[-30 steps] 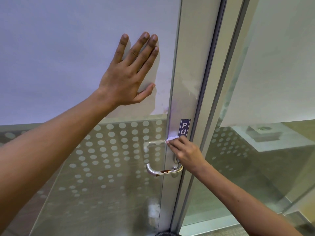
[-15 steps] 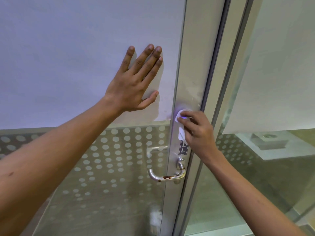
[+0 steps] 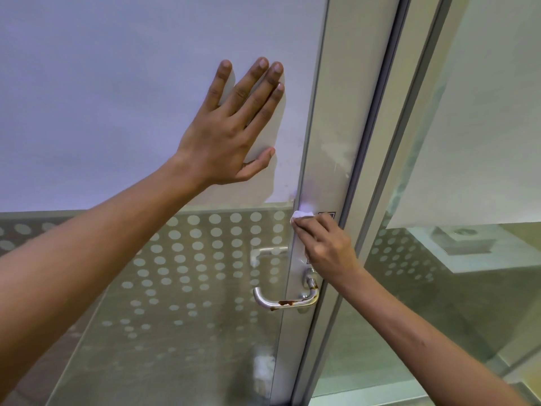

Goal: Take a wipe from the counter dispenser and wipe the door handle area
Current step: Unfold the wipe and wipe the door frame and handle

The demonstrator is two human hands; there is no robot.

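1. Left hand point(image 3: 231, 133): yours is open, fingers spread, palm flat against the frosted upper pane of the glass door point(image 3: 117, 98). It grips nothing; judged from its placement, it steadies the door while the other hand works.

2. Right hand point(image 3: 325, 247): your fingers are curled shut around the wipe point(image 3: 301, 215), pressing it to the metal door frame point(image 3: 328, 142) just above the door handle point(image 3: 285, 300). Only a small white crumpled corner of the wipe shows past your fingertips; the rest is hidden under the hand.

3. Step in hand: the wipe has already been taken, so you are in the wiping stage. Contact is on the frame strip, over a small dark label point(image 3: 326, 215) that your hand mostly covers.

4. Handle condition: the lever itself lies below your right hand and apart from the wipe. Brown, rust-like marks show along its lower bar and on its neck near the frame.

5. Next move, as a judgement: the wipe needs to travel down onto the lever, wrapping round the bar and neck so the stained parts get covered. Firm pressure will probably be needed there, and the left hand should keep bracing so the door does not swing.

6. Not visible: the dispenser and its surface are out of view.
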